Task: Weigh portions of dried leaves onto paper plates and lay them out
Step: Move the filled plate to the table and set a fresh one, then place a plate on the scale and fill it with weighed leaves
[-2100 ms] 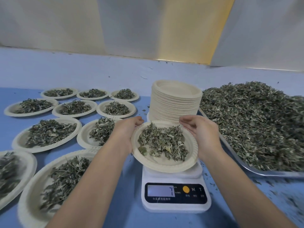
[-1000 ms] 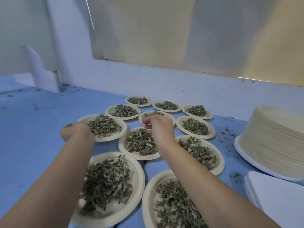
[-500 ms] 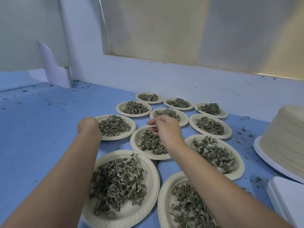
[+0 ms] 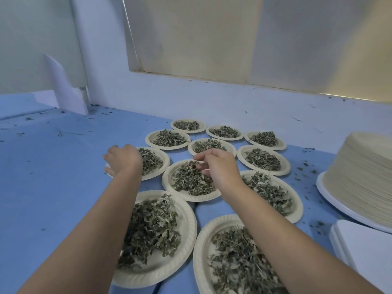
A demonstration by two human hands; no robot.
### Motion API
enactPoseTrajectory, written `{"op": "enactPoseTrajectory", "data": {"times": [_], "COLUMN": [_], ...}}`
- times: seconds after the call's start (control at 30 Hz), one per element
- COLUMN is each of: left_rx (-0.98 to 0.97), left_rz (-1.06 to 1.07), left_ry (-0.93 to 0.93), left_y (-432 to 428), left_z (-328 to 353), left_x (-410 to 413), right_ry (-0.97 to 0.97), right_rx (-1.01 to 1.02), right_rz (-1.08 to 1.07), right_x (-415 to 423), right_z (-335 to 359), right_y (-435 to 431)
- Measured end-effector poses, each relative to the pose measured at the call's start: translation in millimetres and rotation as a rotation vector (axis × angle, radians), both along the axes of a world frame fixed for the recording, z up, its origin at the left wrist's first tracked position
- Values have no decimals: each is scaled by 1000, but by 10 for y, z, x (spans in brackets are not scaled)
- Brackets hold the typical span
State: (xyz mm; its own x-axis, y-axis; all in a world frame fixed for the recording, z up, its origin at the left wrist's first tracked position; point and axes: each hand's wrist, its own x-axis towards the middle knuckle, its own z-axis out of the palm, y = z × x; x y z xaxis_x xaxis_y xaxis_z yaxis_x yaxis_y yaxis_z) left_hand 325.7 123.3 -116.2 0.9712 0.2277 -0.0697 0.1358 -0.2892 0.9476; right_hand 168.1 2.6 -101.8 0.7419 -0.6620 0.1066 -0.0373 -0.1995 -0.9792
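11 filled paper plates [image 4: 283, 164] are out. Left hand [image 4: 123, 160] grips the left plate [image 4: 166, 164] by its rim, placing it. Right hand [image 4: 218, 166] curls over the dried leaves [image 4: 188, 182] on the middle plate [image 4: 167, 181], maybe pinching, can't tell. Next: let go, hit the plate stack [image 4: 360, 172].

No text, label, brand, number or sign is legible. Each paper plate [image 4: 165, 179] on the counter [image 4: 53, 177] has a plain rim. The plate stack [image 4: 360, 177] right of them and the white slab [image 4: 364, 251] just below that stack are equally unmarked.
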Motion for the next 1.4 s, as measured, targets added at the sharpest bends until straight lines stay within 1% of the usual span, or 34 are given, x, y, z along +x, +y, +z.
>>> {"op": "enactPoseTrajectory", "data": {"times": [0.1,0.23,0.3,0.4,0.47,0.57,0.67,0.73,0.77,0.87,1.0,1.17,1.4], "left_rx": [-65,-294,-416,-612,-697,-859,-871,-904,-915,-950,-924,-910,-891], "left_rz": [-100,-285,-392,-536,-607,-686,-736,-766,-778,-796,-817,-816,-844], "left_ry": [-48,-72,-46,65,135,229,247,273,279,298,277,270,306], "left_y": [-151,-456,-630,-882,-1036,-1265,-1467,-1566,-1604,-1688,-1713,-1681,-1682], "left_z": [119,317,400,533,627,729,742,727,723,729,731,711,708], "left_x": [-236,-728,-988,-1458,-1762,-2160,-2528,-2748,-2836,-3011,-3097,-3096,-3147], "right_ry": [-19,-56,-82,-119,-139,-151,-61,87,168,345,451,477,525], "right_rx": [8,24,-3,-76,-206,-501,-805,-981,-1034,-1081,-1115,-1120,-1177], "right_rz": [-4,-45,-92,-178,-238,-334,-476,-550,-563,-518,-432,-405,-388], "right_x": [-154,-462,-656,-1011,-1289,-1722,-2112,-2319,-2405,-2580,-2642,-2639,-2645], "right_z": [24,91,134,233,324,461,567,620,636,646,636,633,612], "right_y": [-64,-199,-301,-504,-674,-939,-1186,-1339,-1411,-1554,-1604,-1642,-1656]}}
